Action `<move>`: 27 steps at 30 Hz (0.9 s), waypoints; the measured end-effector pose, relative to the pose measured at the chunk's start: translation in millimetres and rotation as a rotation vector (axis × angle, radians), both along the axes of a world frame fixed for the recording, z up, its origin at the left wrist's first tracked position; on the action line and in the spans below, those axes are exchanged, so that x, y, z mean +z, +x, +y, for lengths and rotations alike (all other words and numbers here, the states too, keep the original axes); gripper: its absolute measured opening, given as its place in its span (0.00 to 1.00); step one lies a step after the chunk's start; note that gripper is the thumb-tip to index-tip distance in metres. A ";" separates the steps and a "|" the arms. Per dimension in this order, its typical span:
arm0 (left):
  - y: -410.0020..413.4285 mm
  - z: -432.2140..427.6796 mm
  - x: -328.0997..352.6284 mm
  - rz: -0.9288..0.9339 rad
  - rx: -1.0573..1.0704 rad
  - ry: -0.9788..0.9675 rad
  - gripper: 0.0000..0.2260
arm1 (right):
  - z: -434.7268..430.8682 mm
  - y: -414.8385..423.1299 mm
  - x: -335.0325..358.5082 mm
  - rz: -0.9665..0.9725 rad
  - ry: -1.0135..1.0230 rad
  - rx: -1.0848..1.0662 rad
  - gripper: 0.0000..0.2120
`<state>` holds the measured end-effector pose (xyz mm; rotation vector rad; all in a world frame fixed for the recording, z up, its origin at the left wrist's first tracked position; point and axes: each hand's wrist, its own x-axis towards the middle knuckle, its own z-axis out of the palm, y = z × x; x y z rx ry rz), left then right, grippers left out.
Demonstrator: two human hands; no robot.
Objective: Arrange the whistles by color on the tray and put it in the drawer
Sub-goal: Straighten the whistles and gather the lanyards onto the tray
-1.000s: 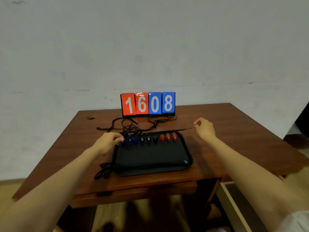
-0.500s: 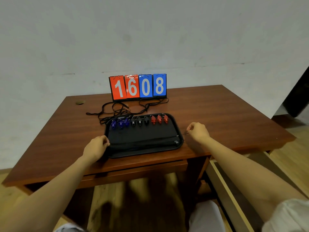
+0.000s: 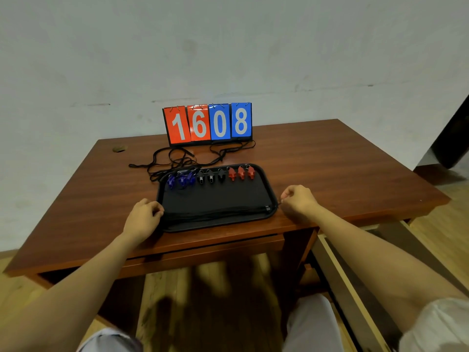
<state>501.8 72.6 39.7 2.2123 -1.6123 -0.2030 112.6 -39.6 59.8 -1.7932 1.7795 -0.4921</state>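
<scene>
Left hand (image 3: 143,219) and right hand (image 3: 299,203) — fingers curl under, so what they pinch cannot be resolved. Cords (image 3: 215,215) blend into the black tray (image 3: 228,196). The drawer (image 3: 360,295), at 4 o'clock below the worktop (image 3: 330,161), is cut off by the bottom edge. Blue whistles (image 3: 181,179) overlap — count unclear.

One camera sits on the person's head. It looks forward and down over the surface (image 3: 330,158), from behind its near edge toward the wall (image 3: 228,47) past its far edge. It is close: the left hand (image 3: 143,217) and right hand (image 3: 298,201) reach in from below.
</scene>
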 end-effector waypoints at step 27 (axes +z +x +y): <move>-48.9 -24.7 10.4 -0.172 -0.316 -0.088 0.15 | -3.4 77.5 22.0 0.215 -0.221 0.522 0.12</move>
